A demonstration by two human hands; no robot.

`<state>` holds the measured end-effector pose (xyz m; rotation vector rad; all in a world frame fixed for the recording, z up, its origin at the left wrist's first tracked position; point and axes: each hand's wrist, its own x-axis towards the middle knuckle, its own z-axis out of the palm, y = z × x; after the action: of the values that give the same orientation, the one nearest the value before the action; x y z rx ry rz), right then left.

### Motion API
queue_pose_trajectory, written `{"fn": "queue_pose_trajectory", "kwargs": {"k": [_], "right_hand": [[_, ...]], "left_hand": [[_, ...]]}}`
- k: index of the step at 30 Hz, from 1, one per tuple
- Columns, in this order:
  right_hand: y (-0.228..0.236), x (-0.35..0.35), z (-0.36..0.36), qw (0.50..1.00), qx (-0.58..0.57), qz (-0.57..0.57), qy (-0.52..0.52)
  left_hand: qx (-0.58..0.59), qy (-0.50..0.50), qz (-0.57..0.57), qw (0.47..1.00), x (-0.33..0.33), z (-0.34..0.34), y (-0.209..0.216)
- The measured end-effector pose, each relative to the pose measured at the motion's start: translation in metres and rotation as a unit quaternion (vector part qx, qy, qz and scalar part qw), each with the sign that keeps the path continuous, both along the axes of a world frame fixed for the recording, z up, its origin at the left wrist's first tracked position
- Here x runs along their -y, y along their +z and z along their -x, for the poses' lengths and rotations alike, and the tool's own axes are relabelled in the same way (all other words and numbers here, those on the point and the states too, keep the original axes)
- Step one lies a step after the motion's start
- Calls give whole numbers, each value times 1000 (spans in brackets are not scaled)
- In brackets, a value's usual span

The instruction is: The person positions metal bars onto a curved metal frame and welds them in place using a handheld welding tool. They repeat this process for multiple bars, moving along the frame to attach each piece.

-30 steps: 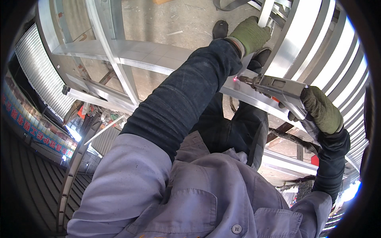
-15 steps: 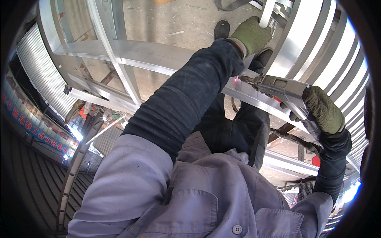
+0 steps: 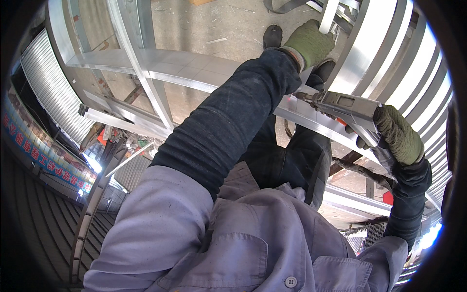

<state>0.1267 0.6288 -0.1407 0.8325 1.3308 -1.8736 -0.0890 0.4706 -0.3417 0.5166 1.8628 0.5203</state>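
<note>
My left hand [image 3: 309,45], in a green knitted glove, reaches forward with its fingers closed around the near end of a flat silver metal bar [image 3: 329,15]. My right hand [image 3: 400,135], in a matching glove, grips the handle of a grey handheld welding gun [image 3: 346,104]. The gun's narrow nozzle points left, close to a silver metal rail [image 3: 311,121] that runs crosswise in front of my legs. A faint reddish glint shows on the rail by the nozzle tip. My left forearm crosses over part of the rail.
Curved-looking rows of silver slats [image 3: 374,44] stand at the right. At the left is a metal frame with an upright bar [image 3: 134,58]. A thick dark cable [image 3: 360,170] hangs below the gun. My shoe [image 3: 272,36] stands on the littered concrete floor [image 3: 214,24].
The welding gun and my right hand have shifted very slightly to the right. The red spot by the nozzle looks dimmer. My left hand stays on the bar.
</note>
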Motion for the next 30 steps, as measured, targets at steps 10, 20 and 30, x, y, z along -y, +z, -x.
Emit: {"fn": "queue_pose_trajectory", "kwargs": {"k": [10, 20, 30], "right_hand": [[-3, 8, 0, 999, 10, 14, -31], [-6, -3, -1, 997, 37, -24, 57], [-7, 11, -4, 999, 46, 18, -22]], "left_hand": [[-66, -156, -29, 985, 5, -2, -26], [-52, -108, 11, 993, 1, -3, -17], [-212, -416, -47, 883, -11, 7, 24]]}}
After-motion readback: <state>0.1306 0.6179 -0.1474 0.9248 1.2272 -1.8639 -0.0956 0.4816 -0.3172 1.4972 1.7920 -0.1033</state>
